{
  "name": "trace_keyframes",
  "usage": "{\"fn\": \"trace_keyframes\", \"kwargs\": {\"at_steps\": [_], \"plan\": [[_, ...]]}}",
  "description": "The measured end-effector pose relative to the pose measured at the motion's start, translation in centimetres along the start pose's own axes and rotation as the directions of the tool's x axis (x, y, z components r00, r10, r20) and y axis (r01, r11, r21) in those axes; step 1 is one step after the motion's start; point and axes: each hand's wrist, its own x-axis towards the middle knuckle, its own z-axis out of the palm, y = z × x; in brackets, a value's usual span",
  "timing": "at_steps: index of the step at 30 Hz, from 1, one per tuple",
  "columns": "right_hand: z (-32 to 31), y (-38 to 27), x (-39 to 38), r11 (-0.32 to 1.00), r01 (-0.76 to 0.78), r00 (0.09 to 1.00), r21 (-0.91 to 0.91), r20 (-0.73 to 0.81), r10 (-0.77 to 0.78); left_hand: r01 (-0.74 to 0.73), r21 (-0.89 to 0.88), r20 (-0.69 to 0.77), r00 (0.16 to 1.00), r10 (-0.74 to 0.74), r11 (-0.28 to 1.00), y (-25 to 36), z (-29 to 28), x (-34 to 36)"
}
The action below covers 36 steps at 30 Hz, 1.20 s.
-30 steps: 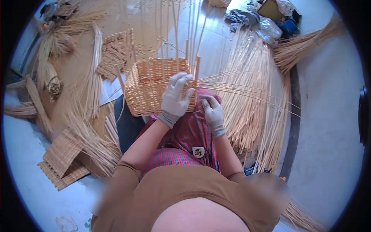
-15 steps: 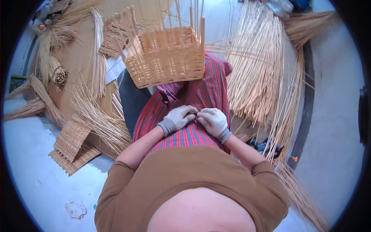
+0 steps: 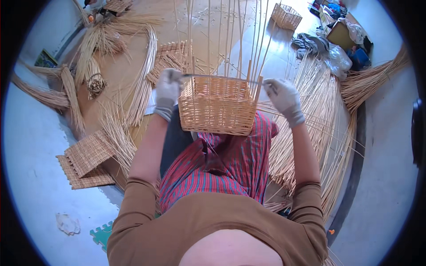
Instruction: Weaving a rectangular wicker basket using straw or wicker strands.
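Note:
A half-woven wicker basket (image 3: 217, 111) stands on my lap, over a red striped cloth (image 3: 222, 155). Tall thin stakes (image 3: 228, 40) rise from its far side. Across the top of its near wall runs a thin, dark, flat strip (image 3: 217, 76), pulled nearly straight. My gloved left hand (image 3: 167, 91) pinches one end beside the basket's left corner. Closed on the other end is my gloved right hand (image 3: 283, 96), just outside the right corner post. Whether the strip is a measuring tape, I cannot make out.
Long loose canes (image 3: 306, 119) cover the floor at right. More cane bundles (image 3: 95, 80) lie at left, near woven panels (image 3: 91, 153). Another basket (image 3: 286, 17) stands far off, beside a box of cloths and plastic (image 3: 344, 31).
Both hands have risen from my lap to the basket's rim and moved apart, with the dark strip stretched between them. The view has tilted up, and the basket now stands more upright.

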Motion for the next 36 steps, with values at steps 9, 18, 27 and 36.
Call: {"fn": "trace_keyframes", "kwargs": {"at_steps": [9, 18, 27, 36], "plan": [[1.6, 4.9, 2.9, 0.989, -0.091, 0.992, -0.114, 0.082, 0.101, -0.01, 0.004, 0.137, 0.99, 0.009, 1.0, -5.1, -4.1, 4.6], [2.1, 5.7, 2.3, 0.987, -0.083, 0.995, -0.14, 0.046, 0.091, 0.096, -0.103, 0.187, 0.979, -0.075, 0.99, -4.4, -3.9, 4.5], [2.0, -2.7, -6.7, 0.952, -0.186, 0.962, 0.242, 0.243, 0.126, 0.363, -0.125, 0.444, 0.853, -0.275, 0.923, -7.9, -7.3, 1.9], [7.3, -5.8, -20.0, 0.846, -0.191, 0.977, 0.497, 0.011, 0.214, 0.323, -0.08, 0.382, 0.884, -0.27, 0.943, -5.6, -4.5, -3.7]]}}
